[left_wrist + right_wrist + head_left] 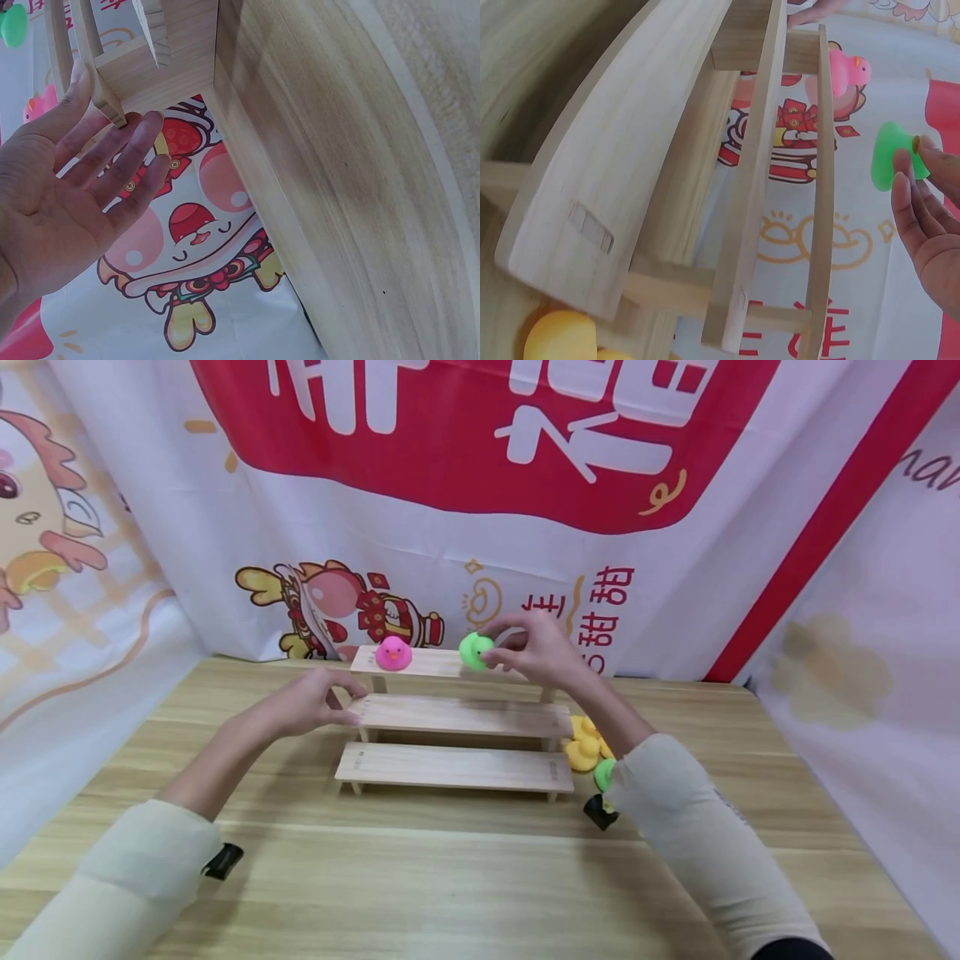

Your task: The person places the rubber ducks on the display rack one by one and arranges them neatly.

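A three-tier wooden stand [457, 767] stands on the table near the back cloth. My left hand [311, 702] grips the left end of its middle shelf, thumb and fingers on either side in the left wrist view. A pink rubber duck [393, 653] sits at the left of the top shelf [435, 662]. My right hand [536, 647] pinches a green rubber duck [474, 650] between thumb and fingers. In the right wrist view, a gap shows between this green duck [891, 156] and the top shelf [824, 187].
Several yellow rubber ducks [583, 754] and another green duck [604, 774] lie on the table [465, 885] beside the stand's right end, partly hidden by my right arm. A printed cloth [375, 493] hangs close behind the stand, with further cloth at both sides.
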`<state>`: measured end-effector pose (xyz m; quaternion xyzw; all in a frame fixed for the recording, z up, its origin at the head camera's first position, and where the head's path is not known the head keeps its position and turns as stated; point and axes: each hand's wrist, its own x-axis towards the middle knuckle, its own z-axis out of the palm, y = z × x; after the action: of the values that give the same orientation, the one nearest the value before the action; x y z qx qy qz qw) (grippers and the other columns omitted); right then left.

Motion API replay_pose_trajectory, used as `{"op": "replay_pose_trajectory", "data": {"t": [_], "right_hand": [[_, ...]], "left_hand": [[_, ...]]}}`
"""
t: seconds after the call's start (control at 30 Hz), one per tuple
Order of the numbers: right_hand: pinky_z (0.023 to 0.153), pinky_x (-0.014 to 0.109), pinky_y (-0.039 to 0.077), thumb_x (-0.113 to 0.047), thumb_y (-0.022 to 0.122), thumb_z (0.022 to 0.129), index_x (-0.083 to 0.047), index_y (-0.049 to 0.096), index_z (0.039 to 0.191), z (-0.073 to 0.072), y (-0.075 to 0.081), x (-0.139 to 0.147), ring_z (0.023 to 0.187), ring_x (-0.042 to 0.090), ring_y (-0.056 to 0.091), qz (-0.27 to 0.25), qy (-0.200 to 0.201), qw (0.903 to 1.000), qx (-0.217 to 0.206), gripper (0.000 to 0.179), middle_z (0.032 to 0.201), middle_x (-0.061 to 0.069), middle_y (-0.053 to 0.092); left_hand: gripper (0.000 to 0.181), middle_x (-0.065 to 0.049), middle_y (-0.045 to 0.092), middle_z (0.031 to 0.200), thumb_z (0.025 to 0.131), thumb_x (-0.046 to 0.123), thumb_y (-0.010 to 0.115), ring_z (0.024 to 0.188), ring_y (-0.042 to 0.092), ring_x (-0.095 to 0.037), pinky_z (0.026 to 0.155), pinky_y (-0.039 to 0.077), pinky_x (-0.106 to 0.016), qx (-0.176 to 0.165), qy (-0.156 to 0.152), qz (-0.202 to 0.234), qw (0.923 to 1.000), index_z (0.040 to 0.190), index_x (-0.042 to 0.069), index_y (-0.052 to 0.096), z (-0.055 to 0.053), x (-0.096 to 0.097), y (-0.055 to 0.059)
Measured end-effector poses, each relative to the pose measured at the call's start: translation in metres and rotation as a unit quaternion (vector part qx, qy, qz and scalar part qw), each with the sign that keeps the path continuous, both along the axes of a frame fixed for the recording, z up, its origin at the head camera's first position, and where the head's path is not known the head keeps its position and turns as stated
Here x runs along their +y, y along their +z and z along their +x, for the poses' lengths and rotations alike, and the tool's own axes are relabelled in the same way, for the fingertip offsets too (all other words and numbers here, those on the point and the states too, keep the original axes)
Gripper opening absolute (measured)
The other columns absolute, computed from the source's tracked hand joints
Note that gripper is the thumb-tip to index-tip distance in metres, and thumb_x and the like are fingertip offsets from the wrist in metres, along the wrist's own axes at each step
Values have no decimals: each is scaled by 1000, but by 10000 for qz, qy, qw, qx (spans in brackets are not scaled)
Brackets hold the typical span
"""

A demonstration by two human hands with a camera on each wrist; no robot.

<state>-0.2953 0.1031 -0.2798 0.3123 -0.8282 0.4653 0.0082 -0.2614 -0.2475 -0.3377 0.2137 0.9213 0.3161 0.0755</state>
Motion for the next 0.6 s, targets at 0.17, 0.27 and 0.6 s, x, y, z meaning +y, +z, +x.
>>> {"op": "replay_pose_trajectory", "data": {"t": [0.17, 0.27, 0.6], "right_hand": [[68, 39, 64, -1, 78, 91, 5, 74, 116, -3, -2, -8, 77, 27, 76, 69, 39, 10000, -10, 26, 103, 19, 76], [68, 42, 63, -2, 79, 92, 5, 75, 117, -5, -4, -13, 77, 28, 76, 172, 49, 9998, 33, 26, 103, 19, 77], [66, 33, 63, 0, 78, 92, 6, 75, 117, -12, -7, -28, 79, 26, 76, 262, 200, 9994, 81, 26, 100, 18, 78]], "left_hand": [[41, -28, 66, 127, 90, 12, 82, 86, 72, -24, 78, 62, -38, -16, 26, 37, 10000, 124, -7, 67, 0, 1, -1], [41, -27, 66, 127, 90, 12, 82, 87, 72, -25, 78, 62, -38, -5, 31, 57, 10000, 124, -7, 68, -1, 2, -1], [42, -29, 66, 127, 90, 11, 82, 86, 72, -24, 79, 63, -38, -15, 22, 65, 10000, 124, -8, 67, -2, 1, -2]]}}
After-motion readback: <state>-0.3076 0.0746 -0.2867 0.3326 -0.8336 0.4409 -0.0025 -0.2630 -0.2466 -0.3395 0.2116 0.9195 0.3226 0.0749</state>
